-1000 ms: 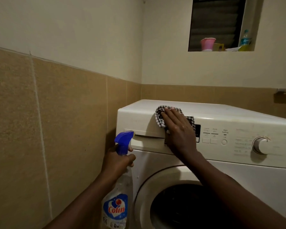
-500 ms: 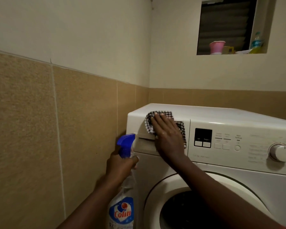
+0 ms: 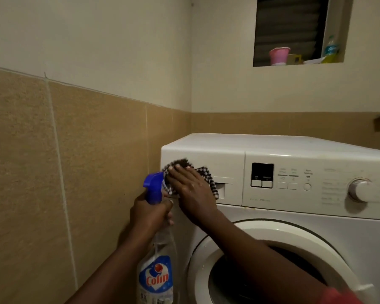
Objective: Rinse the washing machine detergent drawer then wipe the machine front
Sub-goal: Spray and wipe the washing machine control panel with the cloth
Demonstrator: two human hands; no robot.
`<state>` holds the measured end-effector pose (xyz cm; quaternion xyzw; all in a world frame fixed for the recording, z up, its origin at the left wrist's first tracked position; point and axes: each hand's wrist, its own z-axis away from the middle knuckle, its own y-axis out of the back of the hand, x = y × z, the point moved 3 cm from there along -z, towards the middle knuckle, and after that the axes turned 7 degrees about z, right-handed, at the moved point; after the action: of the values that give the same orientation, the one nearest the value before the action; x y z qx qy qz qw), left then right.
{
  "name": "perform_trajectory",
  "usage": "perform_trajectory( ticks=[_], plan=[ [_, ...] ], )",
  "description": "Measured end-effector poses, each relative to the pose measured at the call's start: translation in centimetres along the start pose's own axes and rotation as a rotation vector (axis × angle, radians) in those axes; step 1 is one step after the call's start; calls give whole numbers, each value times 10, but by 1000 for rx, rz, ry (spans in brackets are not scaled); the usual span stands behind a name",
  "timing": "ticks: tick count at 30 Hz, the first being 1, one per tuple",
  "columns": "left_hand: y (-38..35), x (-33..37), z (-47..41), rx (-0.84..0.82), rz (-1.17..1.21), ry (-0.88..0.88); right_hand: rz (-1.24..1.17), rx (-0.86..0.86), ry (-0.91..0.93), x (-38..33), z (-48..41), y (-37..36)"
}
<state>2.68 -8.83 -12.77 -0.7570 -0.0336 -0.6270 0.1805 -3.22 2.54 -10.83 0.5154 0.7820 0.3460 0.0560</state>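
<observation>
Head view shows the detergent drawer (image 3: 206, 172) closed in the upper left corner of the washing machine (image 3: 294, 216), with its recessed handle (image 3: 221, 189) partly seen. A checkered cloth (image 3: 211, 183) lies flat on the drawer front, at its left end. The right hand (image 3: 191, 189) is spread open over the cloth and presses it to the panel with the palm and fingers. The left hand (image 3: 149, 213) is closed around the neck of a spray bottle (image 3: 156, 273) with a blue trigger head (image 3: 154, 185), held upright just beside the left edge of the machine.

To my judgement the wiping step is in hand, on the left part of the front. The cloth is soft and light, it will fold and slip under the fingers, so a flat palm on it is the good way to hold. The panel is stiff, smooth plastic and probably a little slippery when wet. The bottle seems light plastic; the neck under the trigger is the natural place to take it.

To the right are the display (image 3: 262, 175), small buttons and the dial (image 3: 359, 189). Below is the round door (image 3: 272, 266). High on the wall, a window ledge carries a pink cup (image 3: 279, 55).
</observation>
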Motion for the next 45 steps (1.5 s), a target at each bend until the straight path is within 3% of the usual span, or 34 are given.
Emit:
perform_trajectory(
  ticks=[4,8,16,23,34,41,45],
  plan=[
    [-3,8,4,-83,-11,-51,-46,58,-51,14,39,14],
    [-27,13,11,-267,-11,-11,-43,219,-217,50,93,59],
    [-105,4,36,-377,-43,-56,26,465,-553,142,137,144],
    [-155,11,45,-425,-50,-86,48,545,-603,175,157,181],
    [-150,-29,53,-436,-120,58,1,522,-590,181,150,174],
    [-131,-54,64,-461,-148,154,-69,401,-566,179,131,142],
    [-122,-62,67,-418,-101,144,0,251,-566,156,133,101]
  ],
)
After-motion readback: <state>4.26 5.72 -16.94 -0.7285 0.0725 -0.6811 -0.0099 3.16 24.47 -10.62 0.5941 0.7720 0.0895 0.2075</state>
